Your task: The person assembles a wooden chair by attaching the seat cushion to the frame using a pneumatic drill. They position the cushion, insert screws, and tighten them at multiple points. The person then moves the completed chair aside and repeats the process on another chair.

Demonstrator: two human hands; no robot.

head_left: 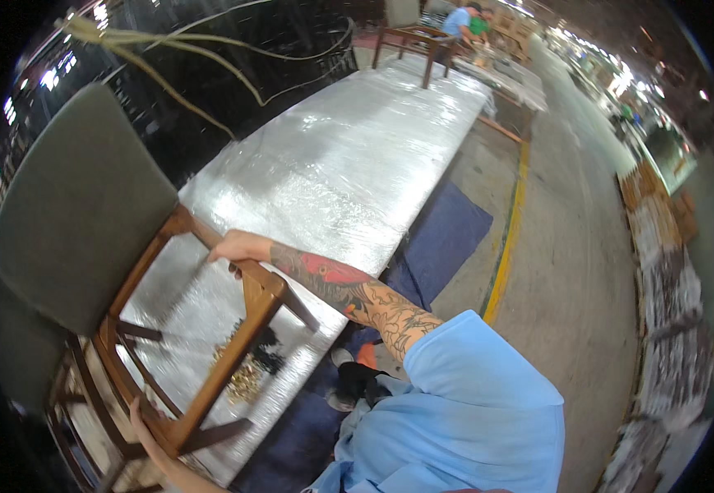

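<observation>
A wooden chair [224, 374] with a grey upholstered back [81, 209] stands at the left on a plastic-wrapped table [324, 172]. Its seat frame has an open middle, without a cushion. My right hand [240, 246] is closed round the frame's far side rail, close to a corner. Lower down, my left hand [145, 423] grips the near side of the same frame, its fingers partly hidden behind the wood. Through the frame I see a heap of small brass-coloured fittings [246, 380] beside several black pieces [268, 352] on the wrapping.
Another chair [416, 37] stands at the table's far end, near people [465, 23] at work. More chair frames [69, 435] crowd the lower left. Yellowish hoses [184, 45] hang at the back left. A dark blue cloth [443, 238] lies beside the table; wrapped stacks [673, 304] line the right.
</observation>
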